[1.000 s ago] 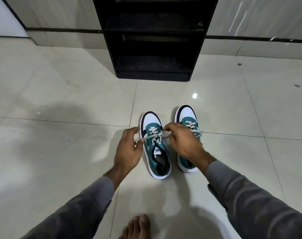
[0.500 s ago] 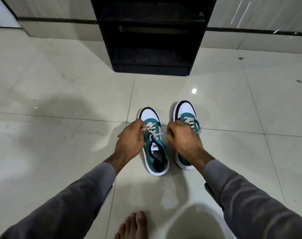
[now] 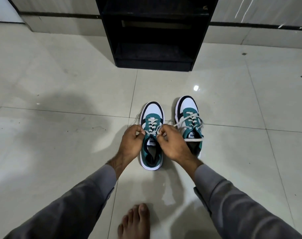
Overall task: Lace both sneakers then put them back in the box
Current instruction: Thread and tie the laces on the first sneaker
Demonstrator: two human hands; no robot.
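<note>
Two teal, white and black sneakers stand side by side on the tiled floor, toes pointing away from me. The left sneaker [image 3: 151,121] has a pale lace [image 3: 152,129] crossing its eyelets. My left hand [image 3: 132,144] pinches one end of that lace at the shoe's left side. My right hand [image 3: 172,145] pinches the other end close by, over the tongue. A loose lace end trails on the floor at the shoe's left. The right sneaker [image 3: 188,116] stands apart from both hands, its lace lying loosely across the top. No box is in view.
A black open shelf unit [image 3: 155,40] stands against the wall just beyond the shoes. My bare foot [image 3: 134,221] rests on the floor near the bottom edge. Glossy cream tiles [image 3: 60,83] spread to both sides.
My hands have drawn closer together over the left sneaker's tongue, and the lace that was stretched wide now sits gathered between them. The right hand no longer covers the right sneaker.
</note>
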